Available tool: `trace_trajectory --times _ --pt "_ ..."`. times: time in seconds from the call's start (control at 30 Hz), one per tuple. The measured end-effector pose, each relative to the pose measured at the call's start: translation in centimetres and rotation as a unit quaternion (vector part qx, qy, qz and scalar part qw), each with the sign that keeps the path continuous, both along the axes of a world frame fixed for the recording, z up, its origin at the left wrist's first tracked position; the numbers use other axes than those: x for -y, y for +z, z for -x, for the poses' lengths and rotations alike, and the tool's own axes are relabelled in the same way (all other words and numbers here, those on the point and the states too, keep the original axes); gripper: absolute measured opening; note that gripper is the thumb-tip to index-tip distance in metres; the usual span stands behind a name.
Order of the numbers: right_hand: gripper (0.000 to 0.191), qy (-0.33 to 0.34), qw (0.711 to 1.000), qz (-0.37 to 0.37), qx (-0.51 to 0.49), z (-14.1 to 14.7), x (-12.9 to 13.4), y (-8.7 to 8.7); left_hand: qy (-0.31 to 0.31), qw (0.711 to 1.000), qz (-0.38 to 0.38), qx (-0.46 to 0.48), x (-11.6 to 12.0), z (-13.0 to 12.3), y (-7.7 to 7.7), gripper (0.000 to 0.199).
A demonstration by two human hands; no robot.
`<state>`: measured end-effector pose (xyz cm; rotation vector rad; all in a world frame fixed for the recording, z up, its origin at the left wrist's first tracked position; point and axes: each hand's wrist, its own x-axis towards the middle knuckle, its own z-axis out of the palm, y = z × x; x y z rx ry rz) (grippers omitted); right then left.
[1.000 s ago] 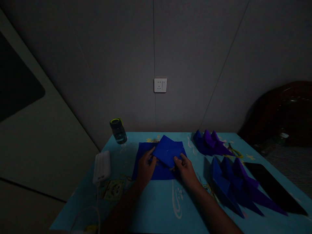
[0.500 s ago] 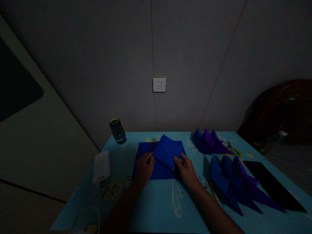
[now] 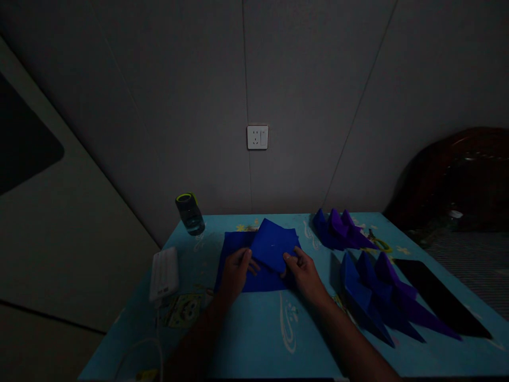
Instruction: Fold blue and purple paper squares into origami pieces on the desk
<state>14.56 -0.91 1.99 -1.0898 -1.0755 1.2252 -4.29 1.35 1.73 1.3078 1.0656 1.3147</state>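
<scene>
A folded piece of blue paper [image 3: 272, 245] is held up at a tilt above a larger blue sheet [image 3: 233, 243] that lies on the table. My left hand [image 3: 236, 269] pinches its left corner between thumb and index finger, the other fingers reaching beneath it. At the lower right edge my right hand [image 3: 303, 271] grips it, thumb on top and fingertips under the paper. To the right stands a group of folded blue and purple paper shapes [image 3: 369, 289] with pointed peaks. A similar smaller group [image 3: 338, 228] sits behind it.
On the left are a water bottle [image 3: 191, 215] and a white power bank [image 3: 164, 273] with a cable. A flat black object [image 3: 441, 297] lies along the right side of the blue patterned table [image 3: 254, 339]. The wall socket [image 3: 257, 137] is straight ahead.
The view has shifted slightly. More of my left hand's fingers now show beneath the folded blue paper; both hands keep their hold on it.
</scene>
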Motion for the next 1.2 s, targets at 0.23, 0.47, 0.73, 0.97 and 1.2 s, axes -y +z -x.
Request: trace_trajectory --times 0.23,0.47,0.73,0.97,1.2 --pt "0.049 -0.008 1.0 -0.005 0.029 0.2 0.0 -0.4 -0.003 1.0 0.015 0.022 -0.4 0.1 -0.3 0.039" --pt "0.039 0.08 0.995 -0.007 0.054 0.6 0.6 -0.9 0.054 0.998 0.036 0.023 -0.6 0.3 -0.4 0.049" --pt "0.058 0.031 0.997 -0.069 0.022 -0.1 0.8 -0.3 0.059 0.997 0.049 0.027 -1.2 0.7 -0.4 0.047" --pt "0.032 0.069 0.953 -0.177 0.234 -2.2 1.1 0.8 0.028 0.997 0.065 0.034 -1.2 0.9 -0.5 0.048" --pt "0.033 0.138 0.934 -0.178 0.278 -2.8 0.7 1.1 -0.008 0.998 0.068 0.01 -1.3 1.8 0.1 0.04"
